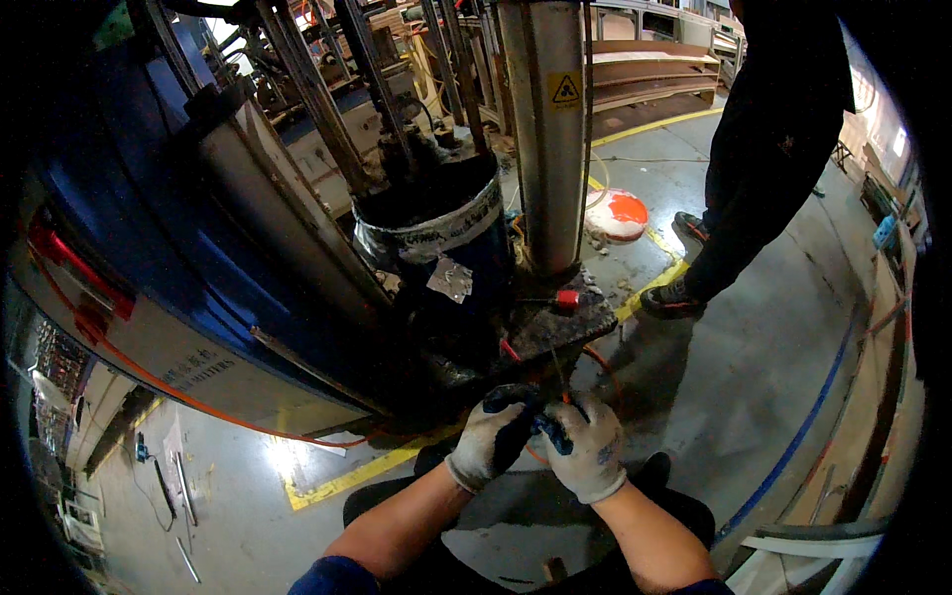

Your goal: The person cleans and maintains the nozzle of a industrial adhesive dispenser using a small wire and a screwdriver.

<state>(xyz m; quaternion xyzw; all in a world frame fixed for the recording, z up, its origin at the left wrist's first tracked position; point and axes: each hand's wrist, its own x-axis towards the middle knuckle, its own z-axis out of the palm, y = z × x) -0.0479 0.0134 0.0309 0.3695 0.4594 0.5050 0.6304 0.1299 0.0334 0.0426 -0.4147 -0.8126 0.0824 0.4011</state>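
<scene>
My right hand (581, 446), in a white glove with dark coated fingertips, is closed on a thin rod-like tool (558, 375) with orange at its lower end, pointing up toward the machine's base. My left hand (493, 438), gloved alike, is closed beside it, the fingers close to the right hand's; what they hold is hidden. Above them is a grimy metal base plate (585, 322) with a small red-handled item (510, 349) at its edge and a red cylindrical piece (567, 299) on it. A dark blue drum (436, 283) with a dirty white band stands behind them.
A steel column (543, 139) rises beside the drum; a blue machine body (169, 228) is at left. An orange hose (178, 387) runs along it. A person's dark-clad legs (754, 198) stand at right, near an orange-and-white lid (617, 213). Metal rods (183, 486) lie on the floor lower left.
</scene>
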